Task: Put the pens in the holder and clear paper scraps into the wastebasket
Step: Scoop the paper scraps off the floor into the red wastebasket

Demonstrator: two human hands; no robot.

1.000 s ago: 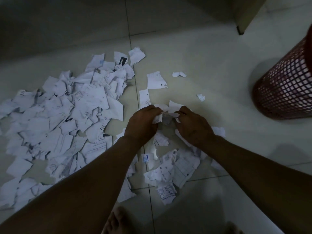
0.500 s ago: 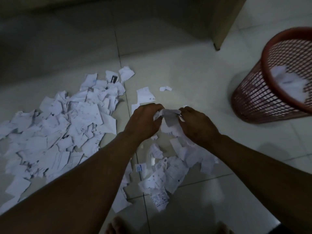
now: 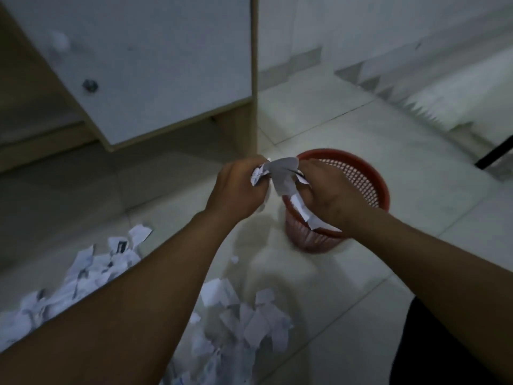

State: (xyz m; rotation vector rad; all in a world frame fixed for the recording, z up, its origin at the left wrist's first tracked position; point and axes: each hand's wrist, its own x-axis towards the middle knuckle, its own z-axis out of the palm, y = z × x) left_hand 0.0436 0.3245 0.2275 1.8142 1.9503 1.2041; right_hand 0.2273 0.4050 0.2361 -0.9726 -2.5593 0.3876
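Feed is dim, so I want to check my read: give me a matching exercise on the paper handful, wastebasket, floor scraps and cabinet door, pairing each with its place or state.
Things:
1. handful of paper
2. wastebasket
3. floor scraps
4. cabinet door

Places or states:
A. spread over the tiles, lower left
B. held between the left hand and right hand
C. white, with a small round knob
D. red mesh, standing below the right hand

Pairs: 1-B, 2-D, 3-A, 4-C

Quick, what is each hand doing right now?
Left hand: grips the paper scraps.
Right hand: grips the same scraps, over the wastebasket.
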